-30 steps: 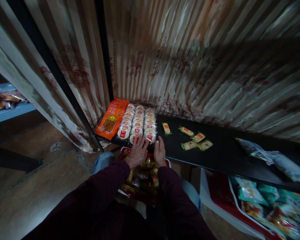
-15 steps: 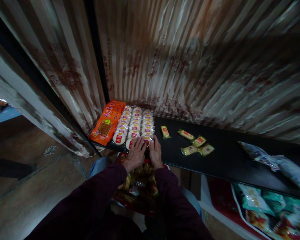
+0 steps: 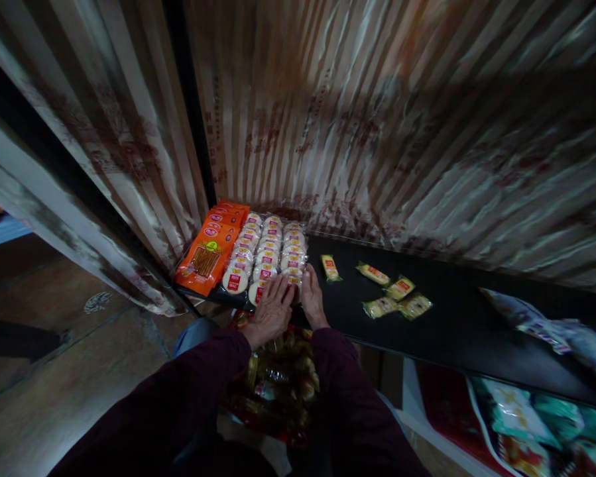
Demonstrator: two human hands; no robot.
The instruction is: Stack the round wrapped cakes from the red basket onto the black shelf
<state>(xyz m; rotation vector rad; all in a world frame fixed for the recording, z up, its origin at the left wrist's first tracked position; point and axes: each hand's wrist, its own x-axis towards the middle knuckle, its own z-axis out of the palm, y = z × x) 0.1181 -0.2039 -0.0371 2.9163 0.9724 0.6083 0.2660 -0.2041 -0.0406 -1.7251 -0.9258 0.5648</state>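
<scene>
Three overlapping rows of round white crackers [image 3: 266, 257] in clear wrappers lie on the dark shelf. My left hand [image 3: 272, 313] is over the front of the middle and right rows, palm down, with its fingers stretched out on the wrappers. Along the outer side of the right row rests my right hand [image 3: 313, 299], its fingers straight and touching the edge. The frontmost wrapper of that row is partly hidden between both hands. Orange snack packets [image 3: 207, 258] are stacked left of the crackers. Below my hands stands a red tray [image 3: 298, 434] of shiny wrapped snacks.
Several small yellow packets [image 3: 400, 287] lie on the black shelf [image 3: 457, 331] to the right. Beyond them is a crumpled plastic bag [image 3: 541, 328]. A lower bin [image 3: 494, 430] holds green bags. A striped curtain [image 3: 327, 132] hangs behind, with a dark post [image 3: 191, 99] at left.
My right hand has slid slightly forward along the right row's side. My left hand has shifted a little to the right over its front. The whole view has moved slightly.
</scene>
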